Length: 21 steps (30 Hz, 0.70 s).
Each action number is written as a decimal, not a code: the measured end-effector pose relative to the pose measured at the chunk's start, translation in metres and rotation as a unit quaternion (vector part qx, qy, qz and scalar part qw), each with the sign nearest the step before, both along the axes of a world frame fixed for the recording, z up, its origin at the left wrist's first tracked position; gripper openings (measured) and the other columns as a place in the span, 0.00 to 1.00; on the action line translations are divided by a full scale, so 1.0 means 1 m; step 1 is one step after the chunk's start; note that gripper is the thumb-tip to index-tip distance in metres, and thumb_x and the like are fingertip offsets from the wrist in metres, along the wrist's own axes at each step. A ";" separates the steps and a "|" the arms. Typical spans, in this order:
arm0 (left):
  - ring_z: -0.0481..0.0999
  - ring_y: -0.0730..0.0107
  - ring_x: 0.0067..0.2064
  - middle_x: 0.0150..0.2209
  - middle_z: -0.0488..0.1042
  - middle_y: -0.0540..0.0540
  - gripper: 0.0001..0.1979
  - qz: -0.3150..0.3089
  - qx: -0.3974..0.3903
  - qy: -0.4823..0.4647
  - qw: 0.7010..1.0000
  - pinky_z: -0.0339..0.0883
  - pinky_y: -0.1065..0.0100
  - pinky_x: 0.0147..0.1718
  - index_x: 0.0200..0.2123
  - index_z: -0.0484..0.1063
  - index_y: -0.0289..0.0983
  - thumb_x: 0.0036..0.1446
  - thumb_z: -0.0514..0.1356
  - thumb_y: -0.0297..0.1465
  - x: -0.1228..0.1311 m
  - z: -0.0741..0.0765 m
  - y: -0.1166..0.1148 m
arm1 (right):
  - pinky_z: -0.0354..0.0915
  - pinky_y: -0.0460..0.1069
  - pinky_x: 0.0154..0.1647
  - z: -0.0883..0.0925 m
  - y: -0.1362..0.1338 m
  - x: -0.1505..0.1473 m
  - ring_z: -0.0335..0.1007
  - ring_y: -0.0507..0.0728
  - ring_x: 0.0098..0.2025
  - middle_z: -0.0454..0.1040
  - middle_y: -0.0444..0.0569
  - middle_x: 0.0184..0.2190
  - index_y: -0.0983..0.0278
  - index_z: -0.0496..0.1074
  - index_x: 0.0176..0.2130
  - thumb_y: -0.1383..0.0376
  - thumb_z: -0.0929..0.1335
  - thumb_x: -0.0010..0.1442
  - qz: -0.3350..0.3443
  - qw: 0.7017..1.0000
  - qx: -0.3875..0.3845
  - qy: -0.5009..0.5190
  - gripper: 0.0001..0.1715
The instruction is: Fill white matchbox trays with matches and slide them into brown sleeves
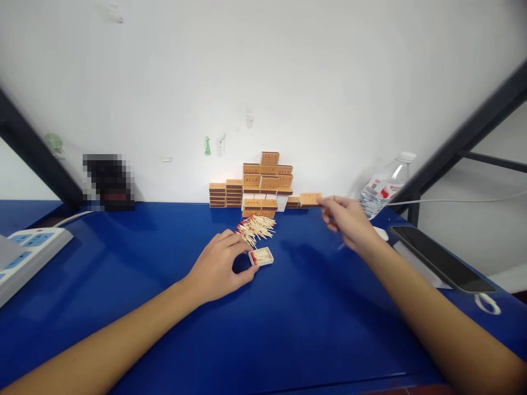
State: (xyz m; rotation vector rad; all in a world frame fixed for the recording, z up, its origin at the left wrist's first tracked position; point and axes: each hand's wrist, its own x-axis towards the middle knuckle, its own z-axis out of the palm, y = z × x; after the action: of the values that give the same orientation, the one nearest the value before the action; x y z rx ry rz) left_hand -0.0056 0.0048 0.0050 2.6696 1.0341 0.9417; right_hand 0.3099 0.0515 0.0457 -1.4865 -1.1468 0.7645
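My left hand [220, 266] rests on the blue table [164, 329], its thumb and fingers pinching the left end of a small open matchbox tray [261, 256] that holds red-tipped matches. A loose heap of matches [256, 227] lies just behind the tray. My right hand [346, 219] is raised at the right, fingers closed on an orange matchbox [310, 199], held beside a stack of orange matchboxes [257, 186] against the white wall.
A clear water bottle [385, 189] leans at the back right. A dark phone [442, 259] lies at the right edge, with a white cable behind it. A white power strip [24, 255] sits at the left. Black frame bars slant on both sides.
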 end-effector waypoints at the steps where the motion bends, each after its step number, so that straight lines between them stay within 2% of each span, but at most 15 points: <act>1: 0.74 0.57 0.44 0.40 0.80 0.44 0.10 0.004 0.007 -0.008 1.000 0.71 0.52 0.46 0.44 0.79 0.37 0.63 0.66 0.36 -0.001 0.000 0.001 | 0.48 0.45 0.16 -0.002 -0.011 -0.006 0.56 0.49 0.21 0.64 0.42 0.21 0.62 0.68 0.28 0.50 0.76 0.55 0.071 0.997 -0.022 0.014 0.21; 4: 0.75 0.58 0.43 0.40 0.80 0.43 0.11 0.020 0.035 -0.046 0.998 0.72 0.52 0.46 0.46 0.78 0.37 0.62 0.67 0.36 -0.003 0.001 0.005 | 0.46 0.43 0.17 -0.011 -0.032 -0.027 0.55 0.48 0.21 0.64 0.40 0.22 0.62 0.71 0.30 0.48 0.77 0.53 0.230 0.969 -0.095 -0.007 0.24; 7: 0.76 0.59 0.43 0.40 0.80 0.43 0.11 0.027 0.052 -0.069 0.996 0.73 0.53 0.45 0.46 0.78 0.37 0.62 0.67 0.35 -0.005 0.000 0.008 | 0.48 0.43 0.19 -0.018 -0.036 -0.041 0.54 0.47 0.22 0.64 0.39 0.23 0.63 0.69 0.30 0.45 0.76 0.55 0.294 0.950 -0.106 -0.024 0.26; 14: 0.77 0.60 0.43 0.41 0.81 0.43 0.14 0.005 0.047 -0.075 0.996 0.74 0.54 0.45 0.49 0.78 0.38 0.62 0.69 0.35 -0.005 0.001 0.008 | 0.53 0.44 0.21 -0.022 -0.035 -0.039 0.58 0.49 0.24 0.65 0.40 0.26 0.62 0.68 0.35 0.43 0.72 0.61 0.327 0.941 -0.086 -0.034 0.26; 18: 0.77 0.60 0.45 0.43 0.82 0.43 0.15 -0.002 0.053 -0.082 0.995 0.74 0.54 0.46 0.51 0.78 0.37 0.63 0.69 0.35 -0.006 0.001 0.009 | 0.56 0.45 0.20 -0.022 -0.036 -0.041 0.60 0.50 0.24 0.64 0.37 0.26 0.60 0.66 0.49 0.43 0.71 0.63 0.327 0.943 -0.054 -0.038 0.27; 21: 0.77 0.60 0.46 0.44 0.82 0.42 0.15 -0.001 0.061 -0.090 0.994 0.74 0.54 0.47 0.51 0.78 0.37 0.63 0.69 0.35 -0.006 0.000 0.011 | 0.61 0.47 0.21 -0.026 -0.040 -0.047 0.64 0.53 0.27 0.67 0.41 0.29 0.61 0.65 0.58 0.44 0.68 0.67 0.293 0.953 -0.022 -0.075 0.30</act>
State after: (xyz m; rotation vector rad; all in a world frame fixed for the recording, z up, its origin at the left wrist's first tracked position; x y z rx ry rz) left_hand -0.0119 0.0154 0.0050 2.6182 0.9652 1.2563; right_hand 0.2627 0.0117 0.0198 -1.2571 -1.7326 1.0922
